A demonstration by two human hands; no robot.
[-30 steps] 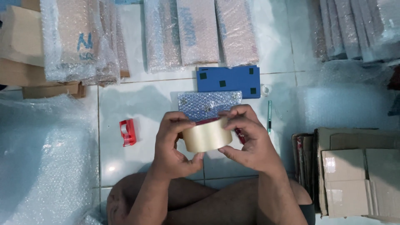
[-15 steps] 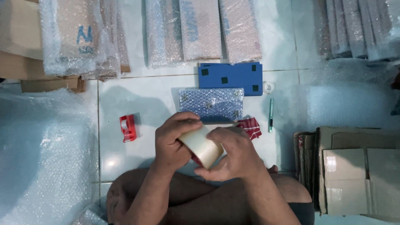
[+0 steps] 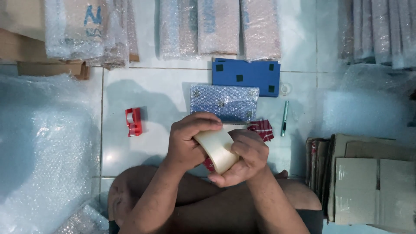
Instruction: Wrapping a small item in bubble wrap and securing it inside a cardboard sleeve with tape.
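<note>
Bubble wrap sheet (image 3: 39, 151) fills the floor on your left; cardboard flats (image 3: 368, 182) are stacked on your right. Ahead lies a blue panel (image 3: 246, 77), with a bubble-wrapped packet (image 3: 223, 102) just below it, near your hands. Roll of clear tape (image 3: 216, 149) sits over your lap, clamped from both sides: left hand (image 3: 188, 141) wraps its top, right hand (image 3: 242, 156) cups it from beneath. Turn the roll slowly and feel with a thumbnail for the free end; that is likely the tricky part. Red tape cutter (image 3: 133, 121) lies well to the left, green pen (image 3: 284, 118) to the right.
</note>
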